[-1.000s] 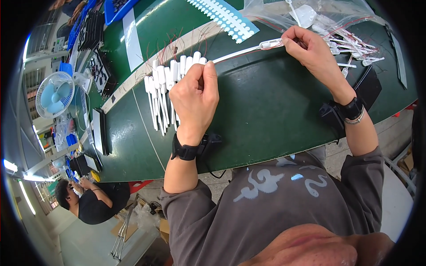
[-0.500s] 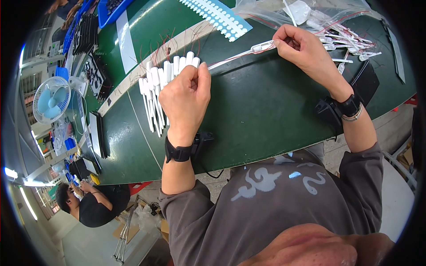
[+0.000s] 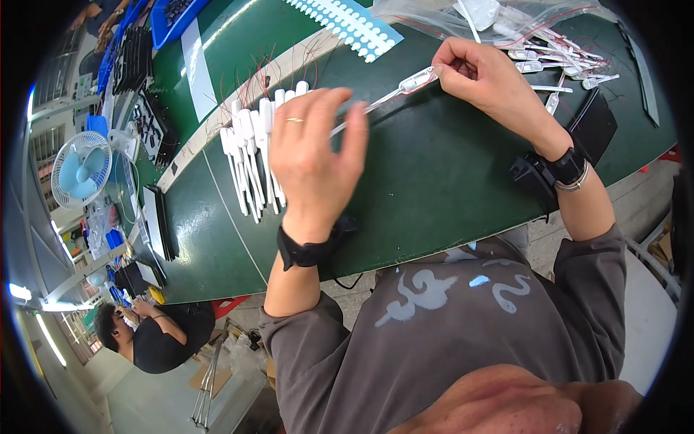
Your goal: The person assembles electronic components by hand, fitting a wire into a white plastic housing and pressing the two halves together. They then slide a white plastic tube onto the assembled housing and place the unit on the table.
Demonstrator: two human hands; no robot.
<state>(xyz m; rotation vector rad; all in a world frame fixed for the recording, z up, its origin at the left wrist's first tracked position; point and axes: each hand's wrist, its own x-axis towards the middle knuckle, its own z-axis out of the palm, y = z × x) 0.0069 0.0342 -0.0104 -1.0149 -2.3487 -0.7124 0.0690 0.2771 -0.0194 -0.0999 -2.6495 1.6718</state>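
**White strip part held over green bench**

A long white strip part (image 3: pixel 394 92) is pinched at its clear end by the right hand (image 3: pixel 491 83), fingers closed on it. Its other end runs under the left hand (image 3: pixel 314 155), spread flat, fingers loosely extended; a grip there cannot be told. A row of white strip parts (image 3: pixel 249 155) lies on the green table (image 3: pixel 434 188), just beside the left hand.

Long green workbench (image 3: pixel 448 195), small blue fan (image 3: pixel 82 168) at left, pale floor (image 3: pixel 144 405) below.
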